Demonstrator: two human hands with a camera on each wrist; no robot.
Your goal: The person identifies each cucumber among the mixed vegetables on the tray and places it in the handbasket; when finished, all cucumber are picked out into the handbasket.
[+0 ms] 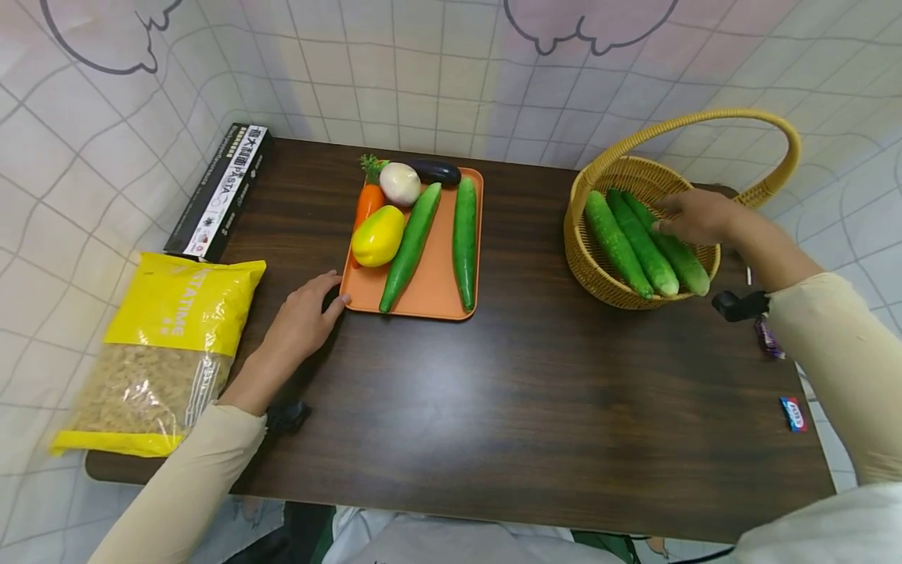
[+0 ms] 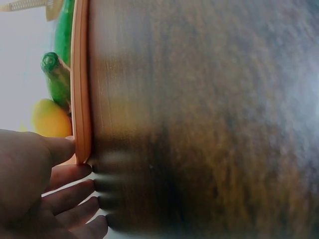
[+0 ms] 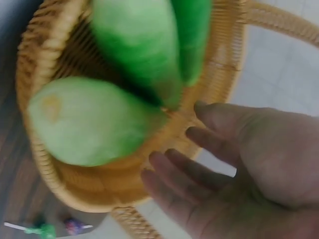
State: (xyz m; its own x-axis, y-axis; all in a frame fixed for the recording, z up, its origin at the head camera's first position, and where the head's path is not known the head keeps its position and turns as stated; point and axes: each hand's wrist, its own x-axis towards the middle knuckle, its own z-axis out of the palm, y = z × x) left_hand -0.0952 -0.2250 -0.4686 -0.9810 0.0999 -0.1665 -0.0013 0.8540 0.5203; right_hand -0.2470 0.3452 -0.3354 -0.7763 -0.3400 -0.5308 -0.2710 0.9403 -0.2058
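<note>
At nine o'clock on the dark brown wood-grain table [image 1: 535, 423] lies a yellow-and-clear plastic bag [image 1: 169, 352] of pale dried pieces, with a long black-and-white box [image 1: 221, 196] at ten. My bare left hand [image 1: 303, 317] pinches the near-left corner of a rectangular orange tray [image 1: 438, 270], thumb over the rim, index finger outside. The tray sits toward eleven. On it, a leafy-topped orange carrot [image 1: 368, 207] lies at ten, a glossy yellow rounded vegetable [image 1: 378, 237] at nine, a round white vegetable [image 1: 400, 186] at eleven and a dark purple eggplant [image 1: 438, 172] at twelve; one long green cucumber [image 1: 416, 239] slants through the middle, another [image 1: 465, 243] lies at three. Toward two o'clock stands a round tan wicker basket [image 1: 576, 243] with an arched handle [image 1: 747, 115], holding three thick green cucumbers [image 1: 644, 247]. My bare right hand [image 1: 698, 215] hangs over its right side, fingers loosely apart, holding nothing (the right wrist view shows a gap between fingertips and cucumbers). Near three o'clock lie a purple wrapped sweet [image 1: 770, 338] and a small blue-and-red packet [image 1: 792, 413].
</note>
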